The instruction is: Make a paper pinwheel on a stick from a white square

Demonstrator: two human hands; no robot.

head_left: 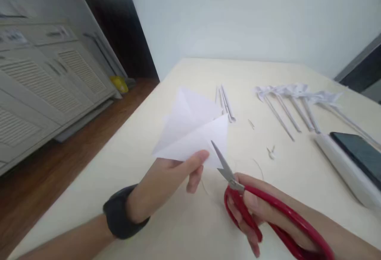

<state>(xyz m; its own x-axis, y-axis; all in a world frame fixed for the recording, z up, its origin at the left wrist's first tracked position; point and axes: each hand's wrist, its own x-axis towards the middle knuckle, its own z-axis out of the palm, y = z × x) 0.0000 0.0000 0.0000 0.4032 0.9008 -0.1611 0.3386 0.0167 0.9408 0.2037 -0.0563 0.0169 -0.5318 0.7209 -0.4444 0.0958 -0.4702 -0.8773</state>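
Note:
My left hand pinches the near edge of a folded white paper sheet, holding it above the cream table. A black band sits on that wrist. My right hand grips red-handled scissors, fingers through the loops. The metal blades point up and left, their tips at the paper's lower edge, right beside my left fingertips.
Thin white paper sticks lie behind the sheet. Several finished paper pinwheels on sticks lie in a row at the back right. A dark phone rests on a white box at the right edge. Small paper scraps dot the table. Cabinets stand left.

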